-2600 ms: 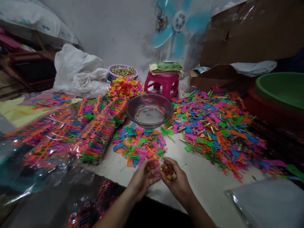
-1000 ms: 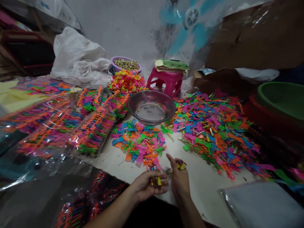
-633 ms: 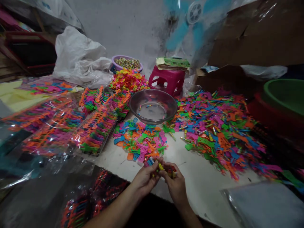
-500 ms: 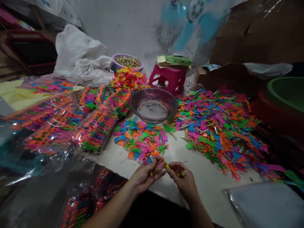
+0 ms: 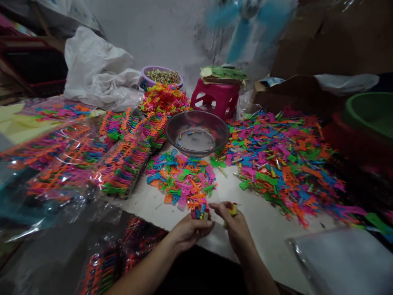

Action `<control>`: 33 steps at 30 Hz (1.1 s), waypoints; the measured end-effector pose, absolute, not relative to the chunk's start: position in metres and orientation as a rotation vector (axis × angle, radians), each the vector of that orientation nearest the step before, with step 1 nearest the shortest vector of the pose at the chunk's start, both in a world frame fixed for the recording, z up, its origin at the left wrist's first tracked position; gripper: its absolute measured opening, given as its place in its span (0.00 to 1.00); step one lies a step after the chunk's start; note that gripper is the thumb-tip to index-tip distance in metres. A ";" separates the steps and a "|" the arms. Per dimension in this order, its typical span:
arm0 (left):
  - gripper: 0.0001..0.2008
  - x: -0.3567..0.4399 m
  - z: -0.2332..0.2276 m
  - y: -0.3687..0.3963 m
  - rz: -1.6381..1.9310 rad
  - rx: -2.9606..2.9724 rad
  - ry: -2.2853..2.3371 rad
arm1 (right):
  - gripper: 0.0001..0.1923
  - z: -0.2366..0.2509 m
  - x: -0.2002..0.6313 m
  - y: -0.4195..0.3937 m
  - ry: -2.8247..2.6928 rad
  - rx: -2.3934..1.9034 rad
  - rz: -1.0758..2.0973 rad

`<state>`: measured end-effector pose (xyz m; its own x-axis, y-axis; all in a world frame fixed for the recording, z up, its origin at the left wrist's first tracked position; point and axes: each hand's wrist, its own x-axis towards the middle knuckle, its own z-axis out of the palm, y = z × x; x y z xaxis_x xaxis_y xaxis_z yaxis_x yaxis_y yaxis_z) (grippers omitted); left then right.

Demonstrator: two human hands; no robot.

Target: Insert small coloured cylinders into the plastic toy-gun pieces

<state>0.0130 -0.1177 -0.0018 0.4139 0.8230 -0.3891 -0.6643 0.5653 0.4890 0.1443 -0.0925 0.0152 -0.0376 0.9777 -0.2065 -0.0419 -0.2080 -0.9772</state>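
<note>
While both forearms reach in from the near edge of the pale, scuffed tabletop [image 5: 260, 229], the left hand [image 5: 187, 231] is curled around a small bunch of short, brightly coloured plastic pieces [image 5: 199, 213], its fingers closed over them so that only the pink, blue and yellow tips stick up above the knuckles. Just beside it, the right hand [image 5: 235, 225] pinches a small yellow piece [image 5: 232, 209] between thumb and fingertips, the other fingers folded under; whether it holds more than that I cannot tell. The two hands are close together but not touching, and they sit right at the near edge of a small loose heap of flat neon plastic shapes [image 5: 181, 180] in orange, green, pink and blue.

Beyond that heap stands a clear, round, shallow bowl [image 5: 196, 133] with a few small pieces lying in its bottom. To the right of the bowl spreads a much wider scatter of the same coloured plastic parts [image 5: 282, 164], mixed with little metallic tubes. To the left lie clear cellophane packets of stacked neon pieces [image 5: 123, 168], overlapping one another. Behind the bowl are a pink plastic stool [image 5: 215, 100] with a flat green-topped bundle on it, a purple basin of small brassy bits [image 5: 161, 78], and a crumpled white plastic sack [image 5: 95, 69]. A green plastic tub [image 5: 368, 112] sits at the far right.
</note>
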 end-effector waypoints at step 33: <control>0.17 -0.001 -0.015 -0.107 1.234 0.891 1.298 | 0.18 0.005 0.136 -0.077 -1.201 -1.285 1.317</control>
<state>-0.0009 -0.1075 -0.0154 -0.1356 0.9702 -0.2008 -0.1518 0.1799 0.9719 0.1358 -0.0769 0.0054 -0.0443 0.9926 -0.1133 0.0215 -0.1125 -0.9934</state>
